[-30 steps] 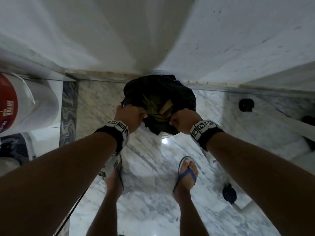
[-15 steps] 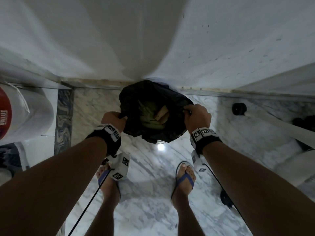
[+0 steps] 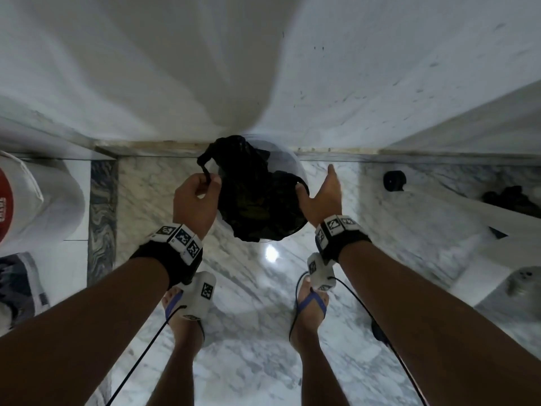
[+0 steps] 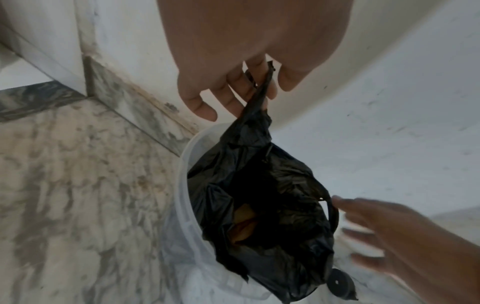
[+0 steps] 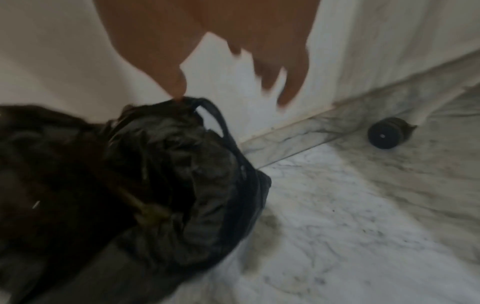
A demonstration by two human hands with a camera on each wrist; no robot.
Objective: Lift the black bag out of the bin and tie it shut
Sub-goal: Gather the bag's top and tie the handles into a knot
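Note:
A black bag (image 3: 257,200) with scraps inside sits in a translucent white bin (image 3: 300,168) against the wall. My left hand (image 3: 209,183) pinches the bag's left handle, a twisted black strip pulled upward (image 4: 262,92). The right hand (image 3: 317,186) is beside the bag's right edge with straight, spread fingers. Its thumb touches the bag next to the right handle loop (image 5: 213,115). In the left wrist view the bag (image 4: 259,195) fills the bin (image 4: 184,185), and the right hand (image 4: 363,226) reaches toward the loop. The right wrist view is blurred.
The bin stands in a corner of white walls on a marble floor. A black round doorstop (image 3: 393,180) lies to its right, and a red and white container (image 3: 26,200) stands at far left. My feet in blue sandals (image 3: 310,306) are just behind the bin.
Both hands gripped the bag's rim before. The right hand has let go and spread its fingers; the left now pinches only the thin handle strip.

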